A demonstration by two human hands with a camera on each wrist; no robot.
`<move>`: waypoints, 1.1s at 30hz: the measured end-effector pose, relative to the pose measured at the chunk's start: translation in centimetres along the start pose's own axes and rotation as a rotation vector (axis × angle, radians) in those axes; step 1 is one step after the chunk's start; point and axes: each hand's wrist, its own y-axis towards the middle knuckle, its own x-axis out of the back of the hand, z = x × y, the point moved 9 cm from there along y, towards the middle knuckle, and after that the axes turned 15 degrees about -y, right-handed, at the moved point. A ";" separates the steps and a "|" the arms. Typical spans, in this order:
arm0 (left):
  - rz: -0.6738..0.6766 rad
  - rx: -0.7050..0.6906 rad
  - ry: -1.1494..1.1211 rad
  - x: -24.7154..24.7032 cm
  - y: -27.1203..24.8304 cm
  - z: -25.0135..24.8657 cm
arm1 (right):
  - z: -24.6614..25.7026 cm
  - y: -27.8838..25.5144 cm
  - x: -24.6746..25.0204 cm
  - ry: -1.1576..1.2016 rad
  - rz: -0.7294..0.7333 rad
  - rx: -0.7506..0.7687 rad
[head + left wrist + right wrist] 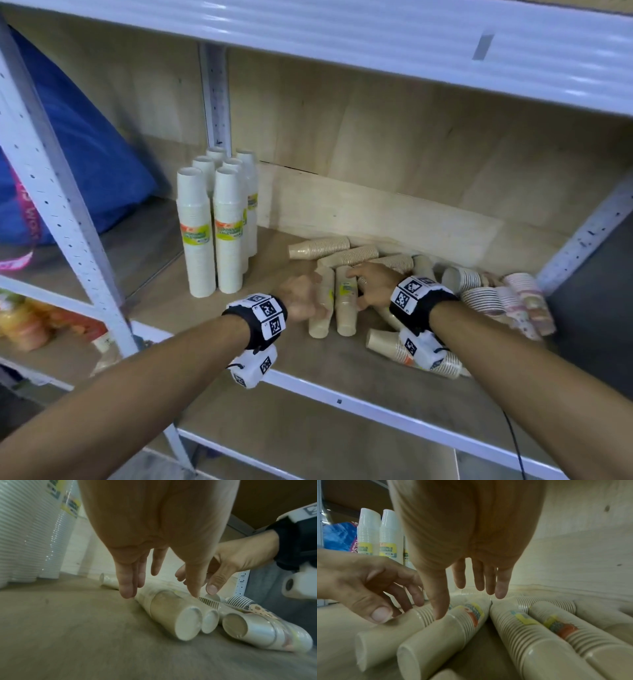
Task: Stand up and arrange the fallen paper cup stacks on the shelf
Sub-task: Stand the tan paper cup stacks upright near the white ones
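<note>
Several beige paper cup stacks lie fallen on the wooden shelf. Two of them lie side by side, bottoms toward me: the left fallen stack and the right fallen stack. My left hand straddles the left one, fingers on its left side and thumb on its right, touching without a firm grip. My right hand hovers over the right one, thumb tip on it, fingers straight. More beige stacks lie behind.
Several tall white cup stacks stand upright at the shelf's left. Patterned cup stacks lie heaped at the right by the frame post. A blue bag fills the neighbouring bay. The upper shelf overhangs close above.
</note>
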 end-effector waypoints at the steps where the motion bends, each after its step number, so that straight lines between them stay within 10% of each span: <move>1: -0.001 0.008 -0.008 -0.3 -0.1 0.2 | 0.2 0.0 -0.4 -0.018 0.011 0.010; 33: -0.063 0.009 0.000 1.7 -0.9 5.0 | 6.5 1.9 -3.2 -0.158 -0.013 0.183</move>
